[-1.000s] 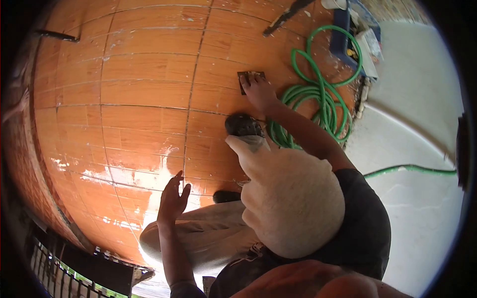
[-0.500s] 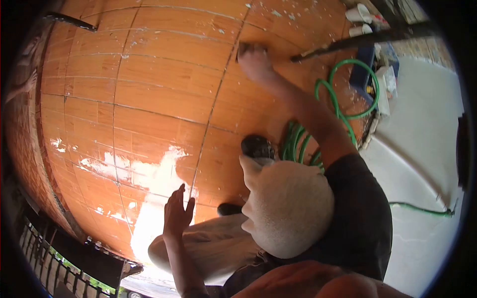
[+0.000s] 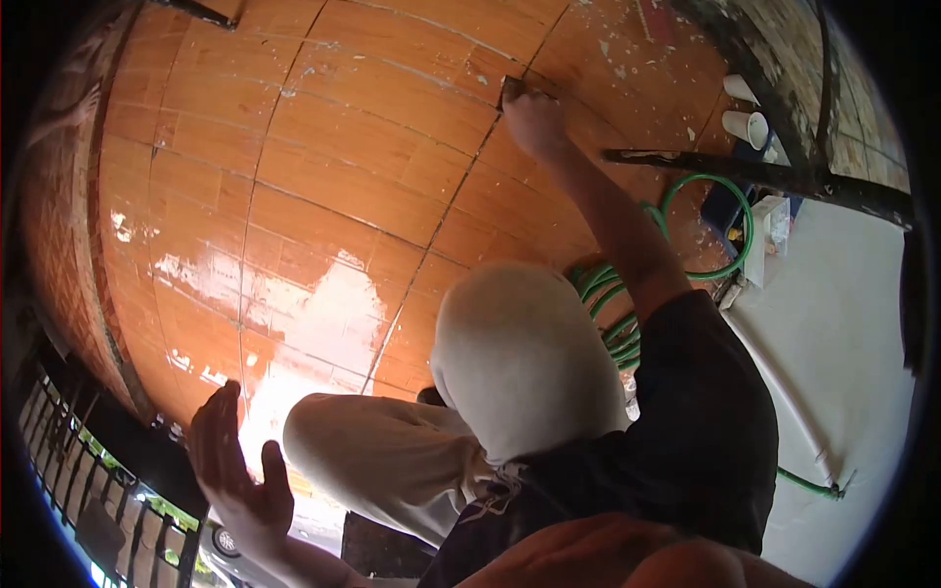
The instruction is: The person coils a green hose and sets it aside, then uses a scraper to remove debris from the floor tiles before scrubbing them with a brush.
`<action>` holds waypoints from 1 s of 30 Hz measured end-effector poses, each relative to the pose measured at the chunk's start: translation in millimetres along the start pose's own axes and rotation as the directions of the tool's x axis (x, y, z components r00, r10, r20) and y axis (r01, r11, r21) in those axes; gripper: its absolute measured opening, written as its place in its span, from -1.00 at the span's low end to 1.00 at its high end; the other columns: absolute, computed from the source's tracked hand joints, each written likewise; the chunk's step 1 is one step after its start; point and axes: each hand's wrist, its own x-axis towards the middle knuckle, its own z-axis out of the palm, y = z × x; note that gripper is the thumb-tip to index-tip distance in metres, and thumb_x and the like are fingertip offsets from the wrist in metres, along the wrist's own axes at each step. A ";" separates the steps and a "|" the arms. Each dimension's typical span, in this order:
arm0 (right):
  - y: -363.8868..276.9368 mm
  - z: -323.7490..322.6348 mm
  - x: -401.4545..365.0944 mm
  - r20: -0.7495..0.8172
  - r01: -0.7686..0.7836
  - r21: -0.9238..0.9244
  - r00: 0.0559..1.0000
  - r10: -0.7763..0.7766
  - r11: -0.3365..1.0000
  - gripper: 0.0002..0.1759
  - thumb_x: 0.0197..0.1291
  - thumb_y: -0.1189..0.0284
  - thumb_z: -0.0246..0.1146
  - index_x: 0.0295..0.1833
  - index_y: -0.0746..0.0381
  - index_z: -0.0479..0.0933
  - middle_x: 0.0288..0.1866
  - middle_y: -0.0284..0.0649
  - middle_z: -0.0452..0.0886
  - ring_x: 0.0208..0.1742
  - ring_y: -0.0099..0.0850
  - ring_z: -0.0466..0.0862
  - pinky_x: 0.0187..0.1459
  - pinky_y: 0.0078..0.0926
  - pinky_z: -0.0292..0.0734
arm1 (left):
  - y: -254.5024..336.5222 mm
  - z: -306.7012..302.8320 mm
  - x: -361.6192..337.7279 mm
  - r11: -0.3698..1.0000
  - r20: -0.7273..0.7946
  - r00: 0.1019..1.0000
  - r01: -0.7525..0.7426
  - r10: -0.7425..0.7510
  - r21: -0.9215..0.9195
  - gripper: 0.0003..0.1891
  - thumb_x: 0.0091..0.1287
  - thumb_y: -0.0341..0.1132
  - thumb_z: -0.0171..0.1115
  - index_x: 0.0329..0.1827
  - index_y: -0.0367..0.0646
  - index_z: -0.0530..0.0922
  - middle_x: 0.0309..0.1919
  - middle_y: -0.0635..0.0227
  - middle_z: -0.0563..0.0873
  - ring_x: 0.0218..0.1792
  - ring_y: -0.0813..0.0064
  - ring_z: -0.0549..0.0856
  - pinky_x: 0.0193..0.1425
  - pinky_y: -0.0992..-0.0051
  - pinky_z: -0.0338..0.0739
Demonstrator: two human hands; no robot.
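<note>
My right hand [image 3: 534,116] is closed round a small dark object [image 3: 512,90], too small to identify, pressed against the orange tiled floor [image 3: 363,147] near a dark grout line. The arm is stretched far out. My left hand [image 3: 240,470] hangs in the air at the lower left, fingers apart and empty, beside my bent knee. Pale flakes are scattered over the tiles near the right hand.
A coiled green hose [image 3: 613,314] lies right of my knee. White cups [image 3: 745,127], a dark metal bar [image 3: 745,171] and a blue crate [image 3: 723,211] are at the right. Another person's foot [image 3: 83,110] shows at the far left.
My right hand has moved along the floor beside the grout line. My left hand has shifted left and nearer the camera, still spread. The view has turned slightly.
</note>
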 end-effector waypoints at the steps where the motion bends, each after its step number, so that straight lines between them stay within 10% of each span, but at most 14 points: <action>1: 3.8 -8.3 5.4 0.007 0.007 0.006 1.000 -0.007 1.000 -0.71 0.23 0.40 0.22 0.03 0.29 0.56 -0.25 0.02 0.75 -0.19 -0.07 0.79 -0.18 -0.04 0.70 | 2.9 -14.6 -3.5 0.999 -0.011 0.999 -0.038 0.038 0.031 -0.48 0.51 -0.08 0.00 0.29 -0.38 0.49 0.17 -0.05 0.65 0.14 -0.15 0.62 0.31 -0.09 0.41; 10: 57.5 -27.8 62.0 0.218 -0.261 0.123 0.948 0.231 0.957 -0.70 0.34 0.38 0.16 0.10 0.27 0.57 0.02 0.05 0.71 0.08 0.00 0.72 0.10 0.10 0.61 | 17.9 -67.4 -22.6 0.980 0.081 0.978 -0.189 0.193 -0.060 -0.44 0.52 -0.08 -0.02 0.32 -0.43 0.46 0.13 -0.06 0.66 0.19 -0.09 0.60 0.35 -0.03 0.41; 15: 60.5 18.6 -14.6 -0.064 -0.126 -0.098 0.991 0.120 0.987 -0.55 0.37 0.29 0.10 0.36 0.00 0.43 0.21 0.01 0.64 0.22 -0.05 0.65 0.10 0.05 0.59 | -11.8 -48.6 -31.4 0.984 0.105 0.986 -0.112 0.128 -0.141 -0.46 0.51 -0.09 0.04 0.32 -0.41 0.47 0.04 0.00 0.69 0.08 0.04 0.65 0.32 0.04 0.44; 23: 147.0 -2.0 72.4 0.254 -0.537 -0.082 0.803 0.539 0.840 -0.56 0.29 0.26 0.30 0.28 -0.01 0.50 0.18 -0.01 0.63 0.18 -0.09 0.66 0.06 -0.09 0.64 | -107.3 -13.9 -50.4 0.930 0.291 0.956 0.071 0.040 -0.361 -0.47 0.48 -0.11 0.12 0.32 -0.39 0.48 -0.04 0.07 0.70 -0.01 0.17 0.66 0.29 0.11 0.47; 30: 112.6 10.5 -12.6 0.089 -0.370 -0.130 0.920 0.383 0.920 -0.57 0.32 0.15 0.26 0.28 -0.07 0.52 0.01 -0.03 0.73 0.06 -0.01 0.72 0.01 -0.04 0.64 | -165.2 1.3 -39.6 0.901 0.381 0.923 0.120 0.053 -0.417 -0.48 0.45 -0.13 0.19 0.31 -0.38 0.49 -0.10 0.13 0.72 -0.09 0.29 0.66 0.25 0.17 0.49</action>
